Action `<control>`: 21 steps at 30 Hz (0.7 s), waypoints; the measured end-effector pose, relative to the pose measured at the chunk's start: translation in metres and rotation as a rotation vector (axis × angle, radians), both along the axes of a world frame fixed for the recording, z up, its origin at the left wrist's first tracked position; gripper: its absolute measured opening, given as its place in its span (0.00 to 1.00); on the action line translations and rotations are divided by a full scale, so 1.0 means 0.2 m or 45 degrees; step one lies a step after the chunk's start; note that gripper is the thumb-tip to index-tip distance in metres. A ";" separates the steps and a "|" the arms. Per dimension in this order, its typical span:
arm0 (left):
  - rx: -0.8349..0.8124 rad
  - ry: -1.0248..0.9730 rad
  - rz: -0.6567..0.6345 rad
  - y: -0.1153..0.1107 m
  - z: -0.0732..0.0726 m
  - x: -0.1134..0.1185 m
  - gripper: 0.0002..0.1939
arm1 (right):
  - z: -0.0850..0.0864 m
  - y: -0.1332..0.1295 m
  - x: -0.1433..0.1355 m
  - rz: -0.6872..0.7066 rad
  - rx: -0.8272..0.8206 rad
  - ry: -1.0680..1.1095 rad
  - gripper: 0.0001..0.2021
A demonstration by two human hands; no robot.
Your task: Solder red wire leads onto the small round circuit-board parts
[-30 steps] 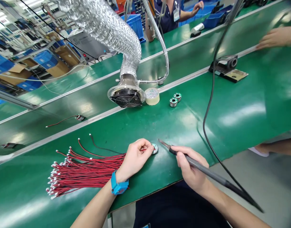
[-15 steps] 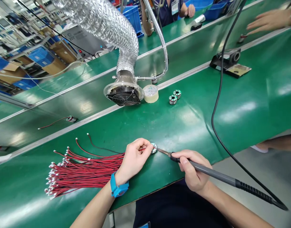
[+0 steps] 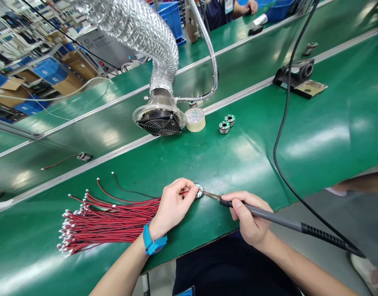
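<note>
My right hand [image 3: 250, 218] is wrapped round the grey handle of a soldering iron [image 3: 278, 220]. The iron's tip meets the right side of a small round part with a circuit board on top [image 3: 199, 191], which sits on the green bench. My left hand [image 3: 176, 201], with a blue band at the wrist, is closed in a pinch on a red wire [image 3: 184, 192] at the left edge of that part. Beneath and left of this hand spreads a bundle of red and black wires [image 3: 115, 222] with white connectors at their far left ends.
A fume hose with a fan guard [image 3: 160, 123] hangs over the bench beside a tape roll [image 3: 195, 119]. Two more round parts [image 3: 224, 127] stand right of it. Further right are a soldering-iron stand [image 3: 300, 78] and a black cable [image 3: 280, 135]. A conveyor [image 3: 121, 119] runs behind, carrying a wired part [image 3: 84, 156].
On the conveyor, the parts have shifted left. A co-worker's hand at the upper right has left the view. My hands and the iron tip stay at the round part.
</note>
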State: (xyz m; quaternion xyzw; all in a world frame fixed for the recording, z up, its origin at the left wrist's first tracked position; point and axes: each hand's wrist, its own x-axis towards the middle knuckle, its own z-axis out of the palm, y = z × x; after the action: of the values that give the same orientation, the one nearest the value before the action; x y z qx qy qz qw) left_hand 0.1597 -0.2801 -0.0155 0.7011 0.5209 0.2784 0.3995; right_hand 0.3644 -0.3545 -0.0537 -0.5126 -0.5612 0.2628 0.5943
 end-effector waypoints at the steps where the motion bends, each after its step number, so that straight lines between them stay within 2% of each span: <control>1: 0.009 0.005 -0.001 0.00 0.00 0.00 0.13 | -0.01 0.00 0.00 0.008 -0.014 0.039 0.11; 8: 0.025 0.053 -0.007 0.00 -0.01 0.00 0.13 | -0.03 -0.01 -0.01 -0.008 -0.078 0.337 0.12; 21: 0.036 0.039 -0.010 0.00 0.00 0.00 0.13 | -0.04 0.00 -0.01 -0.004 -0.149 0.250 0.13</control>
State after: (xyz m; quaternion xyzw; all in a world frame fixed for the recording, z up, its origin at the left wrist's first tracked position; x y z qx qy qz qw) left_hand 0.1597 -0.2803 -0.0163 0.7129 0.5201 0.2735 0.3827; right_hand 0.3623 -0.3547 -0.0617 -0.5190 -0.4831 0.3432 0.6160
